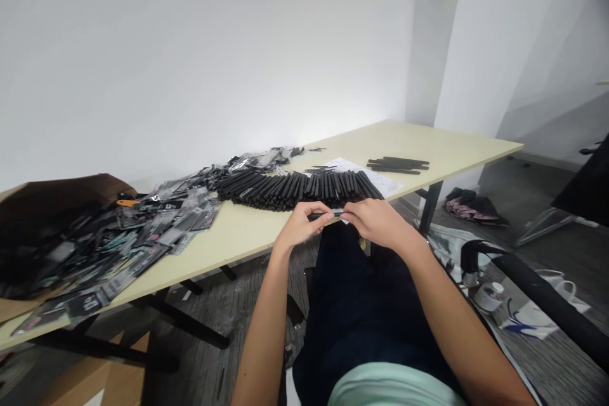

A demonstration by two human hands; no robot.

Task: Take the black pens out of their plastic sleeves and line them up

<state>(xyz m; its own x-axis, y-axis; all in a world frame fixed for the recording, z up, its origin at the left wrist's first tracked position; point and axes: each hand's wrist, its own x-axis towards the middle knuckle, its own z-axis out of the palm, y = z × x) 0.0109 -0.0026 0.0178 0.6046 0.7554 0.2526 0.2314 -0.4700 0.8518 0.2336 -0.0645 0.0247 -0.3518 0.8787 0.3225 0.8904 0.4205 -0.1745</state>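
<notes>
My left hand (302, 225) and my right hand (375, 221) meet just off the table's front edge, above my lap. Between them they pinch a slim black pen-like stick (328, 214) with a pale band near its middle; the fingers hide much of it. Just beyond my hands, a dense row of similar black sticks (295, 191) lies side by side on the pale table (266, 231). A sheet of white paper (366, 176) lies partly under that row. Several more black sticks (397, 165) lie in a small group to the right.
Many flat black-and-silver packets (162, 231) are heaped at the table's left, spilling from a brown cardboard box (61, 203). A black chair armrest (537, 292) crosses the lower right. Dark clothing (471, 205) and a white bag (537, 307) lie on the floor. A wall stands behind the table.
</notes>
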